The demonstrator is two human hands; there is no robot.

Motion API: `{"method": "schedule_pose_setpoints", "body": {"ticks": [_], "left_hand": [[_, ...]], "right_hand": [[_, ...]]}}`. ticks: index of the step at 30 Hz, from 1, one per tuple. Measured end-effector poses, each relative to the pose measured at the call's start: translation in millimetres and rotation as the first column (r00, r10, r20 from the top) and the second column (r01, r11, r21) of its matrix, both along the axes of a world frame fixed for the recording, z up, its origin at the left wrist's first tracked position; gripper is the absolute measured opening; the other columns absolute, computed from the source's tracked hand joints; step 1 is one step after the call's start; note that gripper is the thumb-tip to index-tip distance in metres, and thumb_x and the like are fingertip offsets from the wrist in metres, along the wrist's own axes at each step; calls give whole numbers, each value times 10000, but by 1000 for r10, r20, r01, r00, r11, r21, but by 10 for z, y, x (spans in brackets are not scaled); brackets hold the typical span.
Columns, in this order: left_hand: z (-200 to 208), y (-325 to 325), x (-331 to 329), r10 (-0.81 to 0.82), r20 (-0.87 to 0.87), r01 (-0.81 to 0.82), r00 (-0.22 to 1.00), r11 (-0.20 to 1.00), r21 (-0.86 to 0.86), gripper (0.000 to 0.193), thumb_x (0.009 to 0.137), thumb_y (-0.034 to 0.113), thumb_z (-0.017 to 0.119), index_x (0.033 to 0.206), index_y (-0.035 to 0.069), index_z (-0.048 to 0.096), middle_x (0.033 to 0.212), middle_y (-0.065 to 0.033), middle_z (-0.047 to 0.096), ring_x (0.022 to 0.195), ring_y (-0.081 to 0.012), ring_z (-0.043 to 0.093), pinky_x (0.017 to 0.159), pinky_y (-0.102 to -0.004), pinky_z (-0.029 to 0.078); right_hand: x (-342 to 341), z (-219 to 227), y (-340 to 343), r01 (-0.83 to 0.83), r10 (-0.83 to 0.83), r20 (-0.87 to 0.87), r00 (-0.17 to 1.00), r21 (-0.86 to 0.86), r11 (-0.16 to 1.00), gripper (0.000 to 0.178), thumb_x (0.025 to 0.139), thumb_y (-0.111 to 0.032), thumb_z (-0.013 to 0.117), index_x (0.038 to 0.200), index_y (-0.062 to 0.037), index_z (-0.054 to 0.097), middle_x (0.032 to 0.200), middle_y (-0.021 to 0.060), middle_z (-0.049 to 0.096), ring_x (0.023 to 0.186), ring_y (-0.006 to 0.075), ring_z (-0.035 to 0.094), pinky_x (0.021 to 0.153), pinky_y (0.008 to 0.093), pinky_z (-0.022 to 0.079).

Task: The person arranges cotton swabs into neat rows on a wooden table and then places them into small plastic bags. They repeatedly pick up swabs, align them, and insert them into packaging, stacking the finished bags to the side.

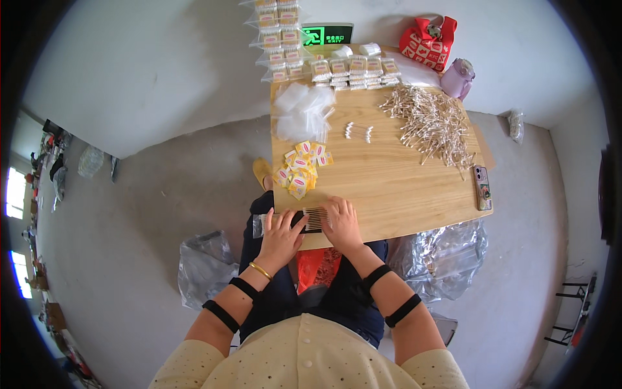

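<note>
At the table's near left edge, a row of cotton swabs point(316, 214) lies side by side over a flat black piece point(313, 226). My left hand point(281, 235) presses on a small clear plastic bag point(258, 225), its thumb reaching toward the swabs. Bent fingers of my right hand point(343, 223) grip the right end of the row. My palms hide part of the bag and swabs. Just beyond my left hand is a pile of yellow and white printed cards point(300, 170). Flat clear bags point(303, 111) are heaped behind the cards.
Loose swabs point(431, 123) cover the table's far right; a small swab group point(359, 132) lies mid-table. Filled packs point(356, 68) line the back beside a tall stack point(277, 39). A phone point(482, 188), purple jug point(457, 78) and red bag point(428, 43) sit at right.
</note>
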State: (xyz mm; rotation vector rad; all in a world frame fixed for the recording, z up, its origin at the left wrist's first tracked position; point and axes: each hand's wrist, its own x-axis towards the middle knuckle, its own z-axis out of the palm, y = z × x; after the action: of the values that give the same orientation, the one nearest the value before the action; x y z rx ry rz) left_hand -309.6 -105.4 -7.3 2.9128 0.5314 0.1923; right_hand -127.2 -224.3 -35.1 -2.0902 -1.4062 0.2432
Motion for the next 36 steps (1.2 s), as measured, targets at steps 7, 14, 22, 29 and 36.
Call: {"method": "schedule_pose_setpoints", "body": {"ticks": [7,14,22,29,36], "left_hand": [[-52,-11,-44,-8,24,8,1000,1000,6,557,955,286,660,1484,180,526,1449,-131,526,1418,-290,453,1240,-613,166],[-73,-51,-53,6,23,-7,1000,1000,25,543,953,315,655,1470,190,543,1455,-121,523,1441,-281,427,1246,-616,144],[-60,-57,-46,26,80,-26,996,1000,1,478,947,320,663,1400,187,589,1450,-111,522,1432,-286,421,1240,-623,137],[167,-6,115,464,251,-107,849,616,-780,276,917,213,786,1127,51,709,1060,-55,720,1016,-176,668,996,-388,467],[433,-148,131,514,237,119,825,252,-960,135,942,108,770,1006,5,708,937,-4,717,880,-79,649,820,-251,515]], "right_hand": [[92,101,316,-127,122,166,979,22,992,81,807,-133,733,863,-104,682,1030,66,574,1061,282,544,941,425,445],[163,124,404,-234,224,311,924,-5,972,53,815,-129,718,812,-90,683,977,64,585,1044,269,555,952,409,447],[193,247,355,-188,184,241,953,-6,982,58,798,-127,740,821,-108,690,1007,60,591,1071,277,552,959,426,439],[63,716,147,-129,129,-3,992,25,991,113,796,-136,772,898,-139,723,1049,49,586,1097,288,546,972,437,422],[-160,990,-199,-60,99,-397,913,110,992,108,910,-110,741,987,-38,714,991,97,664,979,279,651,883,398,507]]}}
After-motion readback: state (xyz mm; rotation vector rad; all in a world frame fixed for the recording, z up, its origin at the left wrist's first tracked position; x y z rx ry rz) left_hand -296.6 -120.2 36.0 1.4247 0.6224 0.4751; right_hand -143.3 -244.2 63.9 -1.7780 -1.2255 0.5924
